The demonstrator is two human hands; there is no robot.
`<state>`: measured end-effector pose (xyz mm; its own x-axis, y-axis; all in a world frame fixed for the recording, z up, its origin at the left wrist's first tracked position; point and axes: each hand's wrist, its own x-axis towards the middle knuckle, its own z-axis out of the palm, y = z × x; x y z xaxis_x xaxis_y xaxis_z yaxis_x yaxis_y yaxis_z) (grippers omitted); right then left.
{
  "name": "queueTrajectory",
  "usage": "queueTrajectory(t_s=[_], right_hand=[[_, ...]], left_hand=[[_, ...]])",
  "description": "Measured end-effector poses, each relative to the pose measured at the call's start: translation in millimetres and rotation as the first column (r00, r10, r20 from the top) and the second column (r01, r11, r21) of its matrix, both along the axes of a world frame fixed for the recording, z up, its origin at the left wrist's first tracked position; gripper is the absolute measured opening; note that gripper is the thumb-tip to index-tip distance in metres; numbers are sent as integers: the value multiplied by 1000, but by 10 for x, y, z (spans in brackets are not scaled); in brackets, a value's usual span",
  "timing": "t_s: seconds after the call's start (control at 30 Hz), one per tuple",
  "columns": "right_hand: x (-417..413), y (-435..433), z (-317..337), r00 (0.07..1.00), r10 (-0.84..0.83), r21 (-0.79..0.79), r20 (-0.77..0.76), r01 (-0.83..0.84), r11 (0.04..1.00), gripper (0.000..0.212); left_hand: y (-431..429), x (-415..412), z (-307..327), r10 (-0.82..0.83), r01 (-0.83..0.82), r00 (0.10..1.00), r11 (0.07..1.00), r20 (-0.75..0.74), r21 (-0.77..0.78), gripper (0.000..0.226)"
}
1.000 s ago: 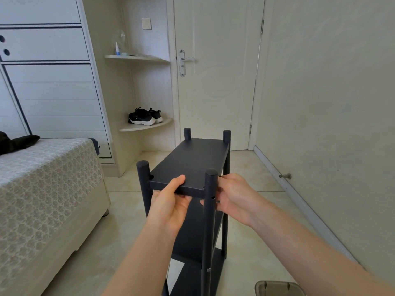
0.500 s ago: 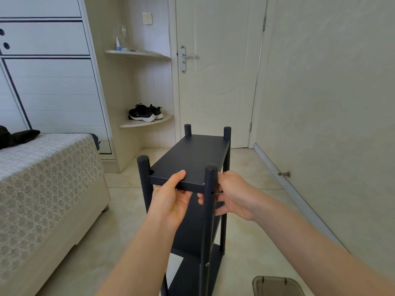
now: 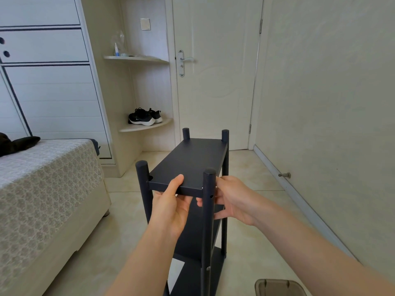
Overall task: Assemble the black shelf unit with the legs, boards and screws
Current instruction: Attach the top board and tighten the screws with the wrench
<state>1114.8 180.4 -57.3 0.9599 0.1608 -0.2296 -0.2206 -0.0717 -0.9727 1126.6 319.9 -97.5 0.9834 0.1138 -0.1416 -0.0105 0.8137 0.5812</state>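
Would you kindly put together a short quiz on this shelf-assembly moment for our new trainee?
1. True or false: the left hand grips the top board at its near edge, thumb on top.
2. What lies on the lower corner shelf? A) a bottle B) black shoes C) a folded towel
3. How many leg tops stand above the top board?
Key: 1 true; 2 B; 3 four.
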Motion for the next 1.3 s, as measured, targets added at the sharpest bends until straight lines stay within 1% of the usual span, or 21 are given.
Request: queueTrajectory(t_s=[0.1,0.23,0.5,0.63,0.7,0.83,0.87,0.93,0.97,1.03,1.1,1.17,1.27,1.3], right_hand=[[-7,-43,-4,1000,-3,33,-18,4,999,30],[12,-84,-3,1000,22,42,-6,-21,999,30],[16,-61,-37,998,55,59,-13,-54,997,34],[10,-61,-64,1000,19,61,-6,-19,998,31],[5,-101,-75,1000,-1,35,6,1,999,32],[18,-217,-85,995,-66,-132,71,75,988,39],[22,-250,-86,994,-75,-149,84,87,985,38],[26,-329,-100,993,-83,-128,79,93,987,32],[30,-376,-114,994,-82,-118,70,89,989,30],[50,-472,-155,995,-80,-127,63,88,988,28],[73,-573,-215,994,-94,-142,52,101,985,26],[79,-687,-299,994,-103,-158,33,107,982,24],[58,-902,-485,992,-124,-214,4,122,969,19],[49,-978,-567,992,-129,-251,-5,124,960,18]], left_hand=[[-12,3,1,-24,24,999,1000,24,15,29],[-7,31,10,-52,51,998,998,36,23,31],[22,25,-54,-26,24,999,998,31,51,26],[-24,-24,-88,-10,6,999,996,45,88,28],[-78,-51,-96,-60,49,996,987,64,155,29],[-159,-64,-120,-120,101,991,957,53,271,36],[-164,-65,-128,-130,110,990,952,50,284,36],[-161,-67,-145,-159,137,986,942,46,306,40],[-164,-71,-156,-179,156,983,934,43,321,45],[-176,-82,-178,-228,201,973,903,28,379,52],[-178,-93,-197,-297,244,954,856,47,456,43],[-168,-102,-214,-343,265,936,840,85,474,30],[-143,-91,-248,-354,267,930,834,97,484,37],[-140,-93,-256,-352,264,931,831,97,490,35]])
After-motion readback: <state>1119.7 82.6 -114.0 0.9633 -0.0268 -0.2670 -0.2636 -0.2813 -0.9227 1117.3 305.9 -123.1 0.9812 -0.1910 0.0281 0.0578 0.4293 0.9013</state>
